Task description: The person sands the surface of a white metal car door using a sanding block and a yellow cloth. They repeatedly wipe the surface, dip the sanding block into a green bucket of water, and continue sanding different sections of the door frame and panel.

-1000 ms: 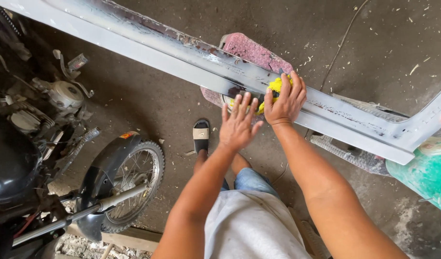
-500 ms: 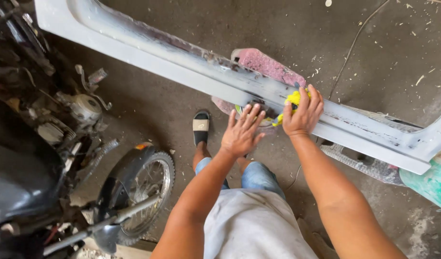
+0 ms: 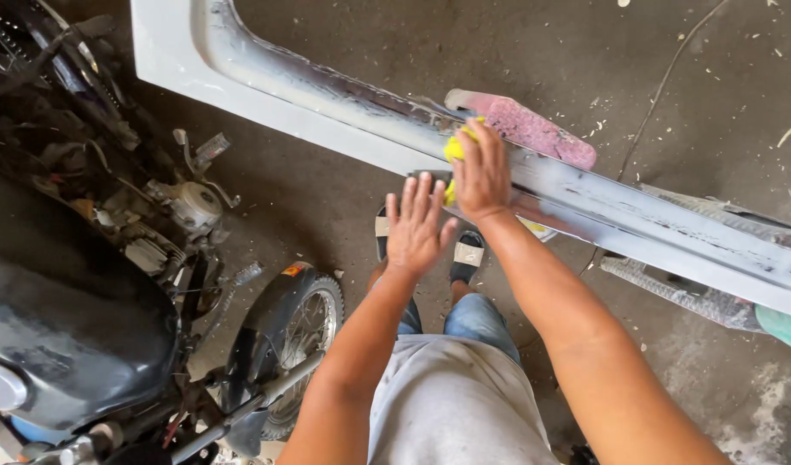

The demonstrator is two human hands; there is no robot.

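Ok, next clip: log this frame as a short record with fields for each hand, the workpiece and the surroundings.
left hand: left hand flat, fingers spread, on the lower edge of the grey panel
right hand: right hand pressing a yellow pad on the panel
workpiece: long grey panel lying diagonally, patchy surface
under panel: pink cloth
surroundings: motorcycle at left, concrete floor with debris
feet: sandals

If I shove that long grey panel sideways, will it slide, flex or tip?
The grey panel is long and thin-edged, so it probably flexes at the ends. It seems propped on the pink cloth, so it may shift. The left hand and right hand press on it, likely steadying it.
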